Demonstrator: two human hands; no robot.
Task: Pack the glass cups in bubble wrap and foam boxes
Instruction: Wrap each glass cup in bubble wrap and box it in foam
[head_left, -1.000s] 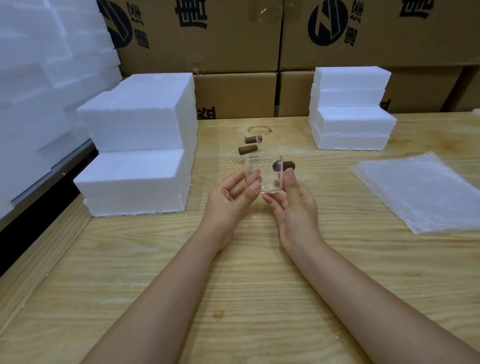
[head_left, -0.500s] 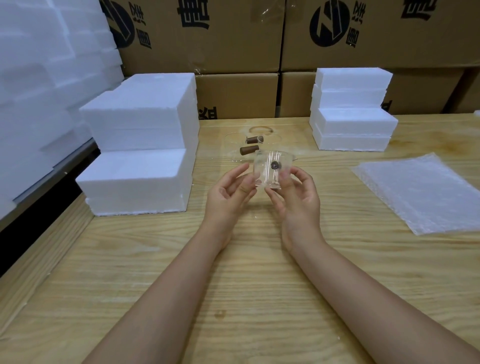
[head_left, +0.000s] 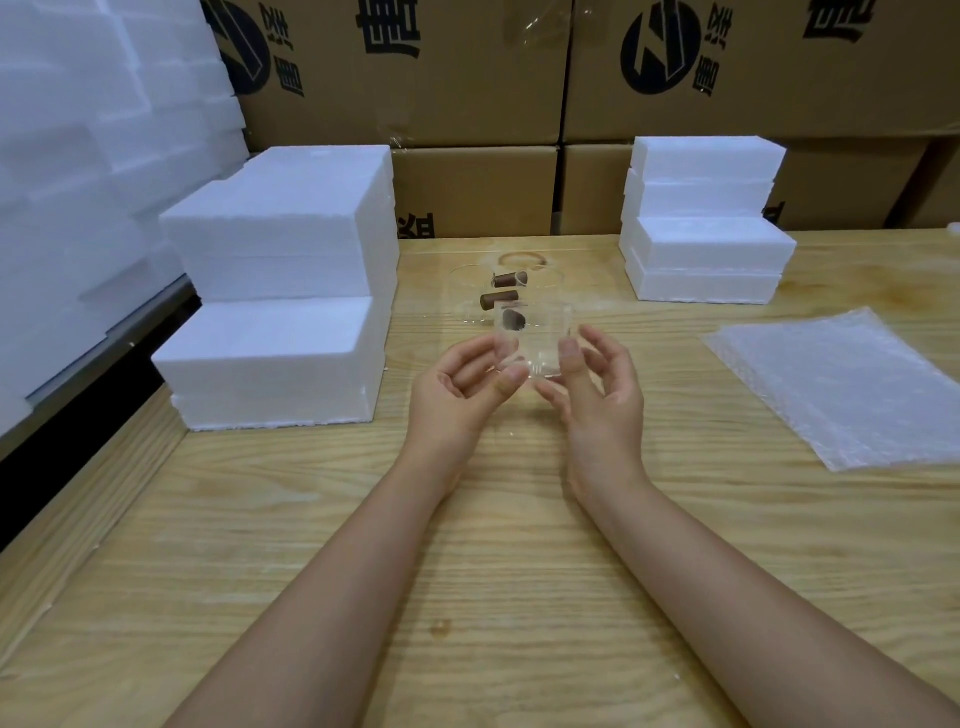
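Packing barely begun: I see left hand (head_left: 462, 387) and right hand (head_left: 602, 389) pinching one bare glass cup (head_left: 540, 338); bubble wrap (head_left: 841, 384) and foam boxes (head_left: 280, 249) lie untouched.

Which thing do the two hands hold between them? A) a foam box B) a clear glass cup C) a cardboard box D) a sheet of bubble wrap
B: the left hand and right hand pinch the clear glass cup by its sides, while the bubble wrap lies untouched to their right.
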